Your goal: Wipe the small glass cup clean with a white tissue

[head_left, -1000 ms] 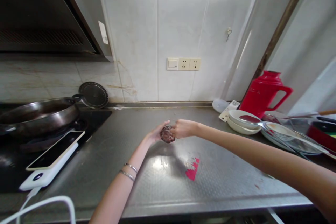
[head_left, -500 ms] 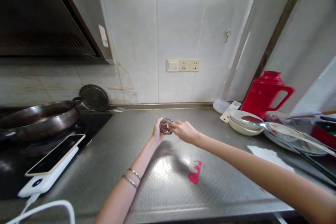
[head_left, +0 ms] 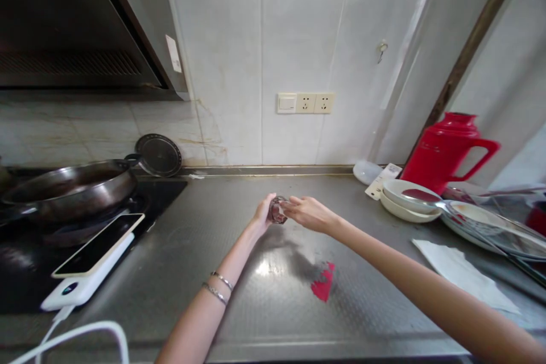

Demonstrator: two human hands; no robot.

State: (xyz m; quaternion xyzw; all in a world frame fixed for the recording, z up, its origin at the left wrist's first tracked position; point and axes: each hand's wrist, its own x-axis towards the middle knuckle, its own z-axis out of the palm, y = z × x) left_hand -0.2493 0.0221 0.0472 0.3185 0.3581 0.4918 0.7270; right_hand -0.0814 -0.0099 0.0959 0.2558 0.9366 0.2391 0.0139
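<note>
My left hand (head_left: 263,211) is wrapped around a small, clear, faceted glass (head_left: 278,213) above the middle of the steel counter. The glass is tilted with its mouth turned towards me. My right hand (head_left: 312,214) reaches in from the right, its fingers pressed together at the mouth of the glass. Whatever those fingers pinch, if anything, is too small to make out. Below the hands, a torn pinkish-red patch (head_left: 324,285) lies on the counter (head_left: 256,318).
At left, a steel pan (head_left: 81,187) stands on the black cooktop (head_left: 170,196), near a phone (head_left: 100,244) on a white power bank (head_left: 89,276). At right are a red thermos (head_left: 443,151), stacked bowls (head_left: 405,210), a plate (head_left: 478,227) and a white tissue (head_left: 460,273).
My view has shifted slightly left, so the whole scene sits further right. Both hands stay at the glass, with the right fingers slightly repositioned at its mouth.
</note>
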